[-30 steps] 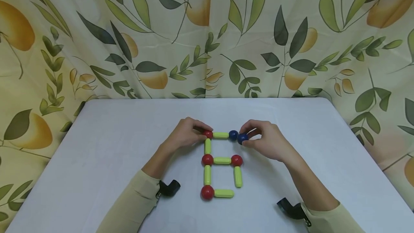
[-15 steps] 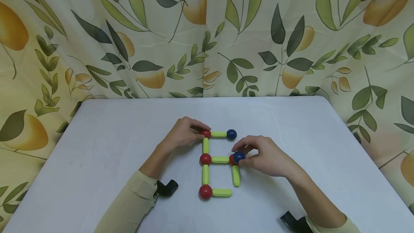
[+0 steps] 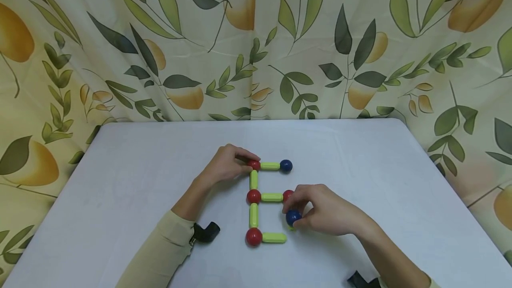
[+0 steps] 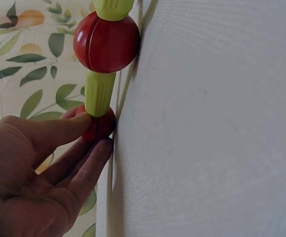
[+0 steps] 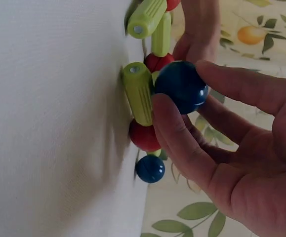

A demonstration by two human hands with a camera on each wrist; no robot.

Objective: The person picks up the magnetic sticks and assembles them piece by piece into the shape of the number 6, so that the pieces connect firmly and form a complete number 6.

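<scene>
My left hand [image 3: 227,163] holds the red ball [image 3: 254,165] at the far left corner of a figure of balls and yellow-green rods lying on the table. In my right hand [image 3: 330,210] a blue ball [image 3: 294,217] is pinched between thumb and fingers. It is held above the rod [image 5: 139,94] that runs toward me from the middle right red ball [image 5: 145,136]; the hand hides most of that rod in the head view. Another blue ball [image 3: 286,166] ends the far rod [image 3: 270,166]. The near left red ball [image 3: 254,237] bears a rod [image 3: 274,238] pointing right, its tip bare.
The white table [image 3: 160,146] spreads around the figure. A patterned curtain [image 3: 224,57] hangs behind its far edge. A black wrist camera [image 3: 206,232] sits on the left wrist, and another one [image 3: 362,280] shows at the right wrist.
My right hand has carried its blue ball from beside the far blue ball, past the middle right red ball, toward me. My left hand stays at the far left red ball.
</scene>
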